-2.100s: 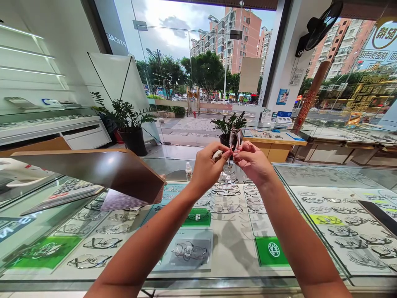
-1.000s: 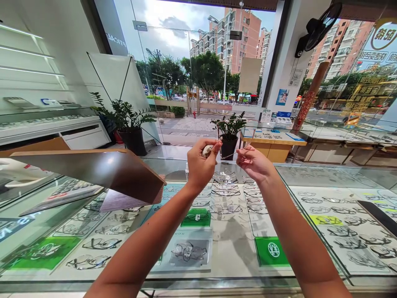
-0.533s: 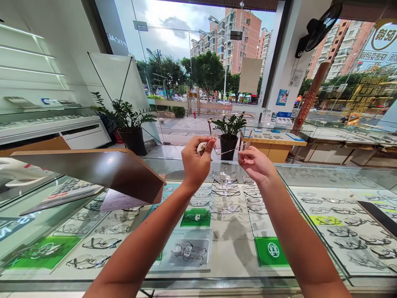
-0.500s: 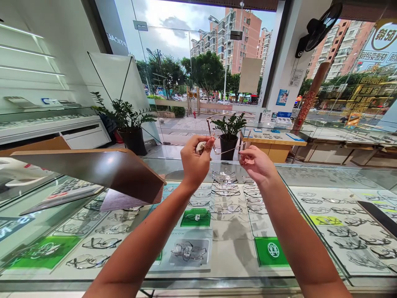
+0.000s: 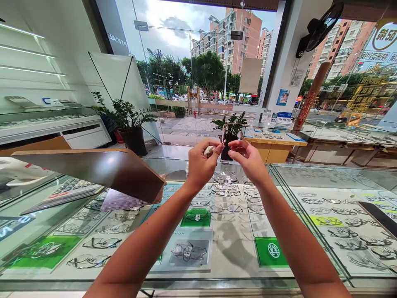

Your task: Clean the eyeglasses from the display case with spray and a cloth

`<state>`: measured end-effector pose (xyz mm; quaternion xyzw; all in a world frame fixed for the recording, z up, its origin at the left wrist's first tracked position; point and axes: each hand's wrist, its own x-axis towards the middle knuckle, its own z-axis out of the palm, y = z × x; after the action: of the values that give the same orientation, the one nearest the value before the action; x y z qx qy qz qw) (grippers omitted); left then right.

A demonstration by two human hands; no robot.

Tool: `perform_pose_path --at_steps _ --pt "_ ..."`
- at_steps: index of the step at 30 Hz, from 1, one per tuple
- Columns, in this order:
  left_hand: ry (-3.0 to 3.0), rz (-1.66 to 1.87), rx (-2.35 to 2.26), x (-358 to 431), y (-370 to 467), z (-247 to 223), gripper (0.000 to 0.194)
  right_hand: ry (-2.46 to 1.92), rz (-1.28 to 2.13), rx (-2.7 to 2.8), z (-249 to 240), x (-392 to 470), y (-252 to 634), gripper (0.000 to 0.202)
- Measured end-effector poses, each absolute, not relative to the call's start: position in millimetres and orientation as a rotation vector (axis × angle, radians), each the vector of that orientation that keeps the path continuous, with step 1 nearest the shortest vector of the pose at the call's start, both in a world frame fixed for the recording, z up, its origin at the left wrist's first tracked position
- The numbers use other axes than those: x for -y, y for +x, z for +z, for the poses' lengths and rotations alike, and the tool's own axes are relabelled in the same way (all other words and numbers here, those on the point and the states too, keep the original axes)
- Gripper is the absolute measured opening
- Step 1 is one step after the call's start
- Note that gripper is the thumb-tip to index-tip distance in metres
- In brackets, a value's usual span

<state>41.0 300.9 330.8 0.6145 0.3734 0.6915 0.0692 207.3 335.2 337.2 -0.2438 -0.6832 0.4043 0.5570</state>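
My left hand (image 5: 203, 161) is raised above the glass counter, its thumb and forefinger pinched on a thin pair of eyeglasses (image 5: 223, 131). A crumpled whitish cloth (image 5: 209, 151) is tucked inside the same hand. Just to the right, my right hand (image 5: 248, 159) hovers beside the eyeglasses, with thumb and forefinger a little apart and nothing visible between them. The frame is so fine against the plant behind it that much of its shape is lost.
Beneath my arms, the glass display counter (image 5: 229, 283) holds rows of eyeglasses and green cards. On its left are a brown tilted board (image 5: 93, 167) and a calculator (image 5: 68, 192); a dark phone (image 5: 376, 215) lies right. A potted plant (image 5: 132, 124) stands beyond.
My right hand has moved left, close to my left hand. My left hand has shifted slightly right and down, and the eyeglasses have turned, so their temples no longer show spread out.
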Motion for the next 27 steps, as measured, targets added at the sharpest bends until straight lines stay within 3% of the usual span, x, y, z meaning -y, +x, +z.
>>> perform_pose_path --at_steps 5,9,22,27 --pt "1.843 1.948 -1.011 -303 38 336 0.032 -0.527 0.658 1.818 338 -323 206 0.033" --pt "1.787 1.913 -0.940 -309 31 338 0.033 -0.517 0.721 1.818 334 -324 203 0.035" --pt "1.839 1.696 -1.182 -275 29 358 0.032 -0.552 0.569 1.814 346 -306 212 0.017" --pt "1.867 1.478 -1.222 -284 11 340 0.021 -0.658 0.522 1.824 333 -313 221 0.021"
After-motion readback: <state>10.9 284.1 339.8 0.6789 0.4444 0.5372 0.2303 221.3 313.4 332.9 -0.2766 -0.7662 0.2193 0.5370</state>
